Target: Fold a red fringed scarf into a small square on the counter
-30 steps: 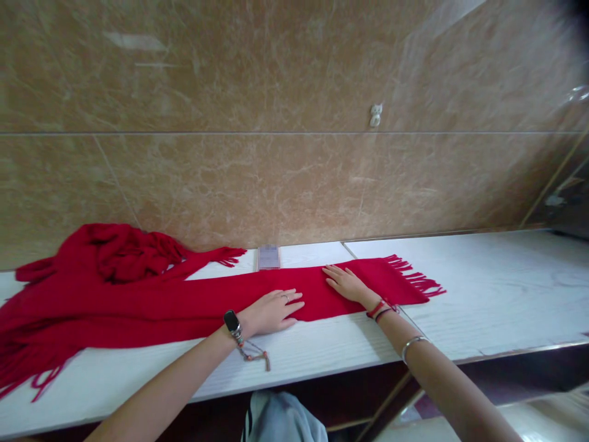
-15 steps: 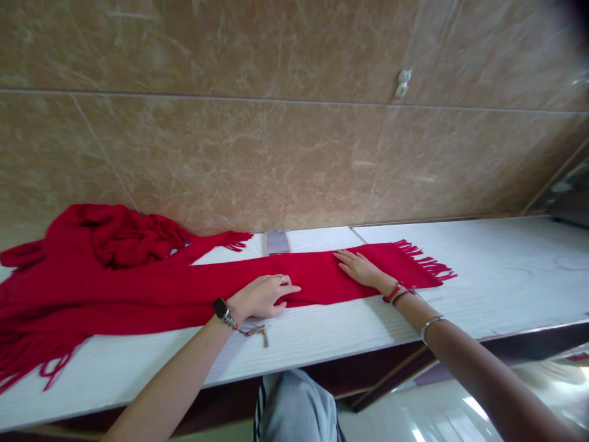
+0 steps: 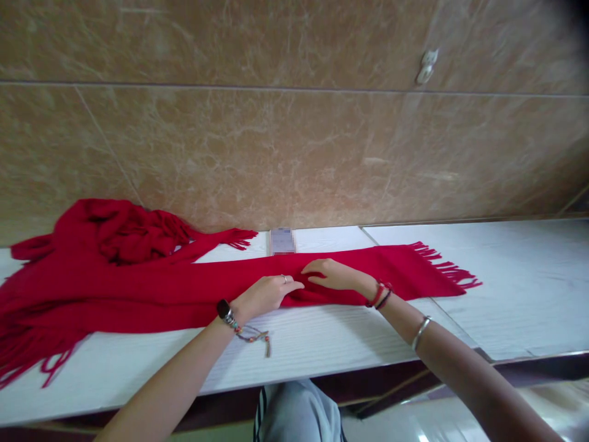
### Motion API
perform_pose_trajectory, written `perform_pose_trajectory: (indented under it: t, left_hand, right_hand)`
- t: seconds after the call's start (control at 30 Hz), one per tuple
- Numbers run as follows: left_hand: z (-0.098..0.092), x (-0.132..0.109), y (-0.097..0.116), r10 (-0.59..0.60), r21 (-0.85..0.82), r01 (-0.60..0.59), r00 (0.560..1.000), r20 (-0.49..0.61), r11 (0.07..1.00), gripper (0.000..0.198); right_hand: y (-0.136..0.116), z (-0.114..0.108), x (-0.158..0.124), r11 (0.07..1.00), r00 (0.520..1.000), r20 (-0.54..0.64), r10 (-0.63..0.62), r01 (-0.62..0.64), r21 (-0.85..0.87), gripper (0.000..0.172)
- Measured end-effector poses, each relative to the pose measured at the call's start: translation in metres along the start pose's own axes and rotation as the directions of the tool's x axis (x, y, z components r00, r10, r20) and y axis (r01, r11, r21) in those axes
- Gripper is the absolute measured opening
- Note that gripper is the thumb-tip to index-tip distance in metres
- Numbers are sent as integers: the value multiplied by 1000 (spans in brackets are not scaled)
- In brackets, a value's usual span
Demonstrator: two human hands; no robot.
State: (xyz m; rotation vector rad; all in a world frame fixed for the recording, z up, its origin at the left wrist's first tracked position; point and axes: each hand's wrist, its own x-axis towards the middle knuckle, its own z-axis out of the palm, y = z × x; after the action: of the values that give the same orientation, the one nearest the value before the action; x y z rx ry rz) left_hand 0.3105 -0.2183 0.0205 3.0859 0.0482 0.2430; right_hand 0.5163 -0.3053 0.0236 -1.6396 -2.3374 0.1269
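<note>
Red scarf point(image 3: 202, 288) lies along the worktop point(image 3: 359, 334), one fringed end toward the right edge. Left hand point(image 3: 264, 296) and right hand point(image 3: 338, 276) rest close together on it; whether either grip pinches fabric, I cannot tell. Uneven pressure could bunch it. By the back edge, a card point(image 3: 282, 240) is too blurred to read.

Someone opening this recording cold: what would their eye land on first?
The long red scarf, stretched along the white tabletop, its right end fringed. Next, the left hand and right hand, close together over the scarf's middle. Behind them, a small white figure shows high on the brown marbled wall, toward the right.
</note>
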Motion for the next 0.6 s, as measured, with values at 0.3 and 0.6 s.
perform_pose_trajectory:
  t: [0.3, 0.6]
  left_hand:
    - [-4, 5, 8, 12, 19, -13, 999, 45, 1000, 28]
    - [3, 12, 11, -113, 31, 116, 991, -70, 993, 15]
  right_hand:
    - [13, 4, -3, 984, 999, -23, -49, 52, 172, 26]
    - [19, 5, -8, 964, 995, -35, -92, 97, 248, 29]
